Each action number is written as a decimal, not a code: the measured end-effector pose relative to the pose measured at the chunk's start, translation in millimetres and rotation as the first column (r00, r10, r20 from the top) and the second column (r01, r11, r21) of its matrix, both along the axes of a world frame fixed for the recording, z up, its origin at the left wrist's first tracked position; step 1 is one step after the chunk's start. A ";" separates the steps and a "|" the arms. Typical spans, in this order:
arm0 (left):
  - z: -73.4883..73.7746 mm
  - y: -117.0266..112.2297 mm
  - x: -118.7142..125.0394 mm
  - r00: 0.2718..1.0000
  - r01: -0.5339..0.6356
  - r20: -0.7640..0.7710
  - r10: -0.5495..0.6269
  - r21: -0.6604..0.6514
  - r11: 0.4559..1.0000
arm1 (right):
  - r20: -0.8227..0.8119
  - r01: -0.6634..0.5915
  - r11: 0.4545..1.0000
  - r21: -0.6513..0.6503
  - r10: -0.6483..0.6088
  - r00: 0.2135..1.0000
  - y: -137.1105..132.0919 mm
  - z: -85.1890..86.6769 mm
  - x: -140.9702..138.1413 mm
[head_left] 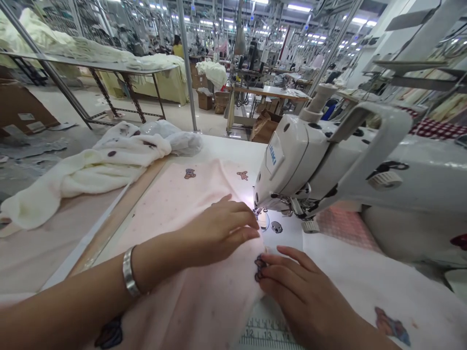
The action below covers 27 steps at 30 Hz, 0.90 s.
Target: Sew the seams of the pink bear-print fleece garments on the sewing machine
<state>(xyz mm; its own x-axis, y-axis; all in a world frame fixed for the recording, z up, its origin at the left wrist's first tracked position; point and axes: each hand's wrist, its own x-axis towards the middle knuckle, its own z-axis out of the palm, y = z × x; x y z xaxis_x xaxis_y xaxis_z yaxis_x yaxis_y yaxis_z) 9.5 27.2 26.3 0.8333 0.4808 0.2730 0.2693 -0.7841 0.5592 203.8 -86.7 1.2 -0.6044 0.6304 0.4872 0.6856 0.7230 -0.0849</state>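
Pink printed fabric point(175, 218) with small bear motifs lies across the sewing table, its edge running toward the needle area of a white JUKI sewing machine point(292, 165). My left hand point(219, 233) presses flat on the fabric just behind the presser foot point(260, 212), with a metal bangle point(129, 271) on that wrist. My right hand point(306, 296) holds down the fabric edge near a dark appliqué point(260, 268). White patterned fabric point(365, 287) lies to the right of that hand. The needle is mostly hidden by the machine head and my left fingers.
A printed ruler scale point(268, 333) runs along the table's front. A cream fleece garment point(91, 170) and a plastic bag point(171, 138) lie at the table's left. Beyond stand metal tables, cardboard cartons, rows of sewing machines and a distant person point(177, 47).
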 end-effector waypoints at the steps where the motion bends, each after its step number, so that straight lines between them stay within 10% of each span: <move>1: -1.2 -3.2 1.7 1.000 0.005 -0.016 -0.004 0.051 0.999 | 0.007 -0.001 1.000 -0.017 0.001 1.000 -0.2 -0.5 -0.4; 8: -27.0 12.5 -0.5 0.983 0.149 -0.146 -0.109 0.299 0.942 | 0.051 -0.006 1.000 0.013 0.005 0.999 15.7 -2.2 -2.7; 18: -18.9 53.0 12.8 0.985 0.048 -0.172 0.010 0.325 0.944 | 0.086 0.170 0.985 0.032 -0.172 0.981 51.7 -11.1 7.9; 22: -29.9 30.7 11.7 0.941 -0.206 -0.186 0.284 0.355 0.912 | 0.083 0.170 0.985 0.012 -0.171 0.982 46.2 6.0 -4.8; 27: -63.6 -43.1 -6.3 0.956 -0.161 -0.179 0.232 0.339 0.927 | -0.013 -0.178 0.973 -0.148 0.178 0.984 37.3 35.8 -70.8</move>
